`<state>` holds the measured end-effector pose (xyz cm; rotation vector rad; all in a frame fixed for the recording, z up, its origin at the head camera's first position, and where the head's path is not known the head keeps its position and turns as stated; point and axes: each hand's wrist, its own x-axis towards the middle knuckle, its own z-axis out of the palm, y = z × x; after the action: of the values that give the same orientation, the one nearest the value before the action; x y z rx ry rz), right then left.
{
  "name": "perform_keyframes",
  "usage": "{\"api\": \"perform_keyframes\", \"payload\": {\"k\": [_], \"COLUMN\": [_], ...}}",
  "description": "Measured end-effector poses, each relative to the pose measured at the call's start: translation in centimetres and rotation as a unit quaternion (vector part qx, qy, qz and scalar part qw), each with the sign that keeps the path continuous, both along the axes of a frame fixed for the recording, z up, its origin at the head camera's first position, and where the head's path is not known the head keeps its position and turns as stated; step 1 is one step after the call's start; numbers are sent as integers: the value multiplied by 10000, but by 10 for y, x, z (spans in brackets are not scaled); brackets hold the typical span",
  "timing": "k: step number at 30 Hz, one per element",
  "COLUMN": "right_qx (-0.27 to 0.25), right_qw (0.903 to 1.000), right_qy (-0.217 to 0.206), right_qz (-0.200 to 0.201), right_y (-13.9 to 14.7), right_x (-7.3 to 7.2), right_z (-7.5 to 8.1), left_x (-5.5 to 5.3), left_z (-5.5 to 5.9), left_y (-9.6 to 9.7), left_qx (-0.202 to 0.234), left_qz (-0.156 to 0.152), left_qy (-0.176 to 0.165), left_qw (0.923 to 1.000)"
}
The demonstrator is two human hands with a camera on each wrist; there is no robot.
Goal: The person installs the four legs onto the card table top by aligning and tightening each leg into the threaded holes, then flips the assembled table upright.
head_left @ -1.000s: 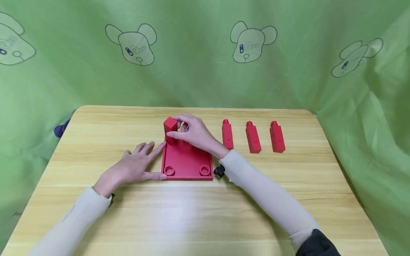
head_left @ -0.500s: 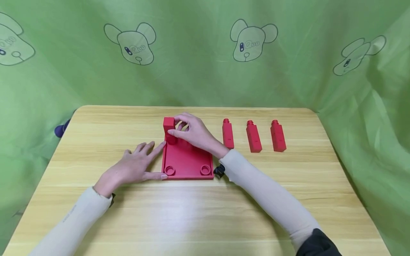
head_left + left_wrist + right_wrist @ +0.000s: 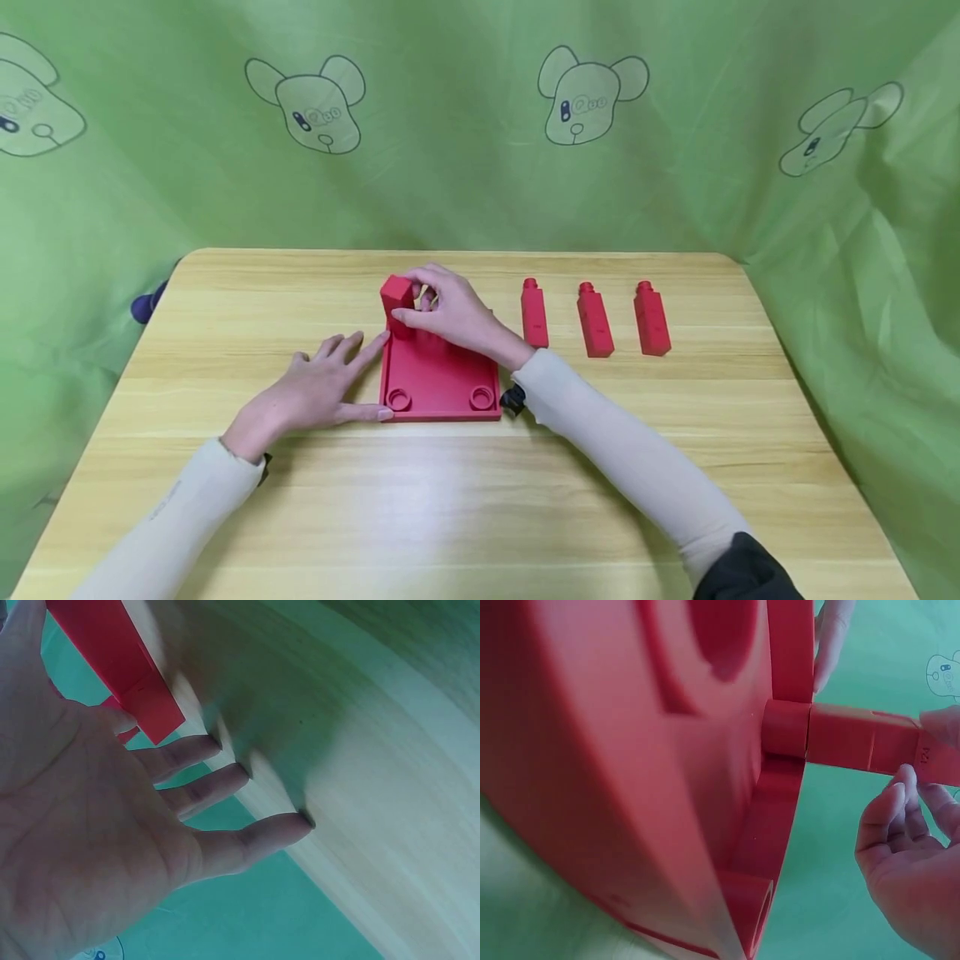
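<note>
A red square base (image 3: 441,379) with a raised rim lies on the table, round sockets (image 3: 482,398) showing at its near corners. At its far left corner a red square peg-like leg (image 3: 394,302) stands upright. My right hand (image 3: 459,315) pinches this leg near its upper part between thumb and fingers. In the right wrist view the leg (image 3: 855,739) meets the round socket (image 3: 785,727), with only a thin seam between them. My left hand (image 3: 311,390) lies spread at the base's left side, thumb and index fingertip touching its edge. The far right corner is hidden behind my right hand.
Three more red legs with threaded-looking round ends, a left one (image 3: 534,315), a middle one (image 3: 595,322) and a right one (image 3: 652,320), lie on the wooden table (image 3: 420,508) to the right. A green curtain (image 3: 457,150) hangs behind the table.
The upright leg has turned about its own length, its top square showing a different angle in each frame. My right fingers shift slightly with it. My left hand and the base stay nearly still.
</note>
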<state>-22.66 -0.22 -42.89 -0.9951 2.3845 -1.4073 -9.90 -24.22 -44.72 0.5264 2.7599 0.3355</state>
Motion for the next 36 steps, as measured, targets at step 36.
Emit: {"api": "perform_keyframes", "payload": {"k": [36], "right_qx": [91], "right_qw": [9991], "right_qy": [-375], "right_qz": [-181], "right_y": [-1], "right_x": [1], "right_z": [3], "left_x": [0], "left_z": [-2], "left_y": [0], "left_qx": [61], "left_qz": [28], "left_qy": [-51], "left_qw": [10000]}}
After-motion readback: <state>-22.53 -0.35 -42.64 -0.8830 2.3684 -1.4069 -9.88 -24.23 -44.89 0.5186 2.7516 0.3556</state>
